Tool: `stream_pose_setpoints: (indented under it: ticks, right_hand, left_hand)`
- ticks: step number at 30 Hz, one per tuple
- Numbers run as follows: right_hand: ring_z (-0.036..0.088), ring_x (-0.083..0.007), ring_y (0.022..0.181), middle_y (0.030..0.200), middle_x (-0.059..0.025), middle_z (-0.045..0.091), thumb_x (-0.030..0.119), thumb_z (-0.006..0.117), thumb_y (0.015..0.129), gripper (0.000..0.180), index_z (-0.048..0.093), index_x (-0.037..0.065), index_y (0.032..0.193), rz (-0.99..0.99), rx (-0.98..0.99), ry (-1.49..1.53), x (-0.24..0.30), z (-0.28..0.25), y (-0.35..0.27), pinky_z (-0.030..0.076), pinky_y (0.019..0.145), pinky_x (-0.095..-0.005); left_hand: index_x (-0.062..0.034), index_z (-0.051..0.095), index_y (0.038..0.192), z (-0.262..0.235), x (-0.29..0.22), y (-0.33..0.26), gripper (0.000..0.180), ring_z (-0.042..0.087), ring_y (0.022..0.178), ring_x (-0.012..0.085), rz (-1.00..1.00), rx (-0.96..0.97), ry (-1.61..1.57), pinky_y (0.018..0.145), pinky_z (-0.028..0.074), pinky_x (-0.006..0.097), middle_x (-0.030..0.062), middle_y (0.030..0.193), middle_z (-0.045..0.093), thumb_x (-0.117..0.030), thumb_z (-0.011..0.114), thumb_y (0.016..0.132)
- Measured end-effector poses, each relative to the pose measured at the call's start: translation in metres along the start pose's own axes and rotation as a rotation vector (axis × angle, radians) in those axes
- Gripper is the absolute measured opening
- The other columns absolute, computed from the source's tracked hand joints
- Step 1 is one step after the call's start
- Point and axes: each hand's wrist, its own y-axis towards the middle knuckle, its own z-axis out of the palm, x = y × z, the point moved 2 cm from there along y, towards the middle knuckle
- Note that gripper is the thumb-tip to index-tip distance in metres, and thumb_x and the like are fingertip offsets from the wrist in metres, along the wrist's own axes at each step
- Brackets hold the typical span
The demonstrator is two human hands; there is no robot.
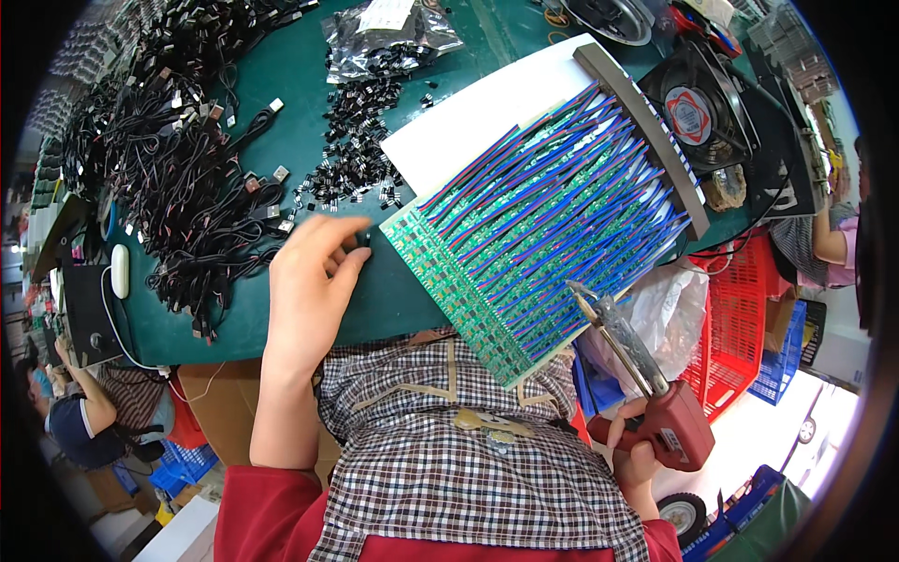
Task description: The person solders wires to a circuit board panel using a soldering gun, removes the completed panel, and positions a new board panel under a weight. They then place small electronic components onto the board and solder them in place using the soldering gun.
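My right hand [637, 457] grips a soldering gun [676, 426] with a red body. Its long metal barrel points up and left, and the tip [579, 288] is over the near right side of a green circuit board panel [459, 281]. Rows of blue, red and black wires [552, 206] run across the panel to a dark grey bar [646, 131] at its far right side. My left hand [314, 281] hovers left of the panel with index finger and thumb apart. Small black connectors [351, 140] lie scattered just beyond it. Contact between tip and wires is unclear.
A heap of black USB cables [206, 159] covers the table's left. At the back lies a clear plastic bag [393, 42] of black parts. A black fan [698, 108] stands right of the bar. Red crates [735, 318] are beyond the right edge; a white device [120, 272] lies far left.
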Motion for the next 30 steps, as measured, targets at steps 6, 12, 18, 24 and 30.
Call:
stream_pose_setpoints:
  ticks: [6,12,18,24,30]
  right_hand:
    - [0.051,-0.0151,0.064,0.103,-0.0101,0.056,0.047,0.069,0.074,0.064,0.048,0.000,0.112,0.046,0.023,-0.068,-0.002,0.000,-0.003,0.043,0.058,-0.0271]
    - [0.051,-0.0147,0.064,0.099,-0.0093,0.058,0.048,0.068,0.074,0.064,0.049,-0.001,0.111,0.017,-0.001,-0.071,-0.002,0.000,-0.013,0.041,0.059,-0.0269]
    - [0.054,-0.0152,0.063,0.098,-0.0107,0.059,0.037,0.073,0.073,0.060,0.050,-0.003,0.111,0.083,-0.043,-0.013,-0.001,0.005,-0.018,0.044,0.061,-0.0283]
    - [0.057,-0.0128,0.059,0.066,-0.0064,0.062,0.012,0.070,0.067,0.030,0.060,-0.003,0.091,0.140,0.121,-0.268,-0.001,0.008,-0.002,0.046,0.062,-0.0269]
    - [0.056,-0.0110,0.057,0.059,-0.0041,0.059,0.007,0.067,0.063,0.024,0.062,-0.001,0.085,0.114,0.087,-0.414,0.006,0.018,0.002,0.043,0.057,-0.0238]
  left_hand:
    - [-0.0042,0.064,0.082,0.011,-0.049,0.020,0.012,0.046,0.060,0.0125,0.364,0.273,-0.098,0.053,0.036,0.025,0.0034,0.070,0.052,-0.004,0.066,0.070]
    - [-0.0048,0.062,0.076,0.034,-0.073,0.039,0.012,0.057,0.068,0.0249,0.477,0.535,0.169,0.059,0.044,0.036,0.0075,0.068,0.056,-0.015,0.067,0.071]
    - [-0.0044,0.061,0.074,0.038,-0.075,0.047,0.013,0.059,0.068,0.0267,0.592,0.574,0.318,0.060,0.045,0.037,0.0092,0.069,0.058,-0.017,0.064,0.070]
    - [-0.0008,0.061,0.072,0.040,-0.069,0.067,0.015,0.055,0.058,0.0267,0.576,0.842,0.036,0.057,0.044,0.036,0.0101,0.058,0.053,-0.015,0.061,0.069]
    - [-0.0014,0.065,0.075,0.045,-0.075,0.072,0.017,0.060,0.066,0.0252,0.569,0.928,0.115,0.061,0.047,0.034,0.0105,0.066,0.060,-0.016,0.065,0.065]
